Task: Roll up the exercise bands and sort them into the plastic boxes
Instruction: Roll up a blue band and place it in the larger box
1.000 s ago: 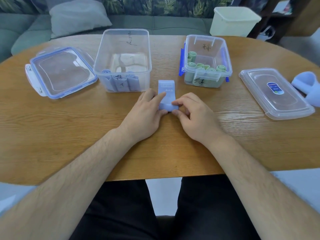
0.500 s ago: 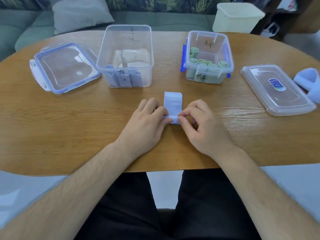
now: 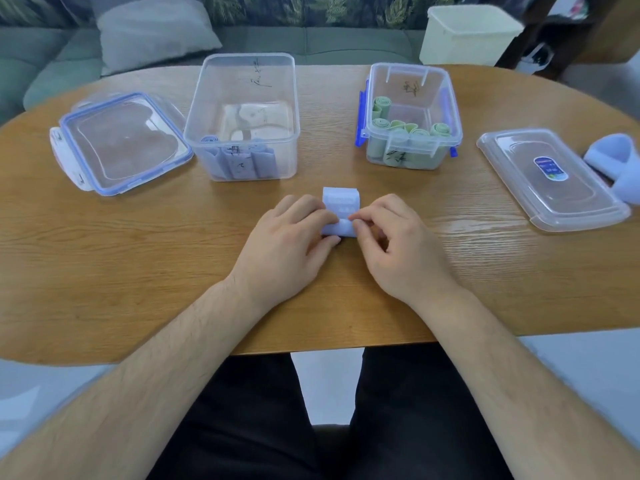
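A pale blue exercise band point(image 3: 341, 204) lies on the wooden table point(image 3: 138, 258), its near end wound into a small roll. My left hand point(image 3: 287, 244) pinches the roll's left end and my right hand point(image 3: 398, 244) pinches its right end; a short flat tail sticks out toward the boxes. Behind it on the left stands a tall clear box point(image 3: 244, 116) with rolled blue bands at its front wall. To the right, a lower clear box with blue clips point(image 3: 410, 116) holds several rolled green bands.
A blue-rimmed lid point(image 3: 121, 143) lies at the left. A clear lid with a blue sticker point(image 3: 550, 178) lies at the right, and an unrolled pale blue band point(image 3: 614, 161) rests at the table's right edge. A sofa and a cream bin point(image 3: 467, 32) stand behind.
The flat tail of the blue band has grown shorter as the roll under my fingers got thicker. Both hands stayed on the roll.
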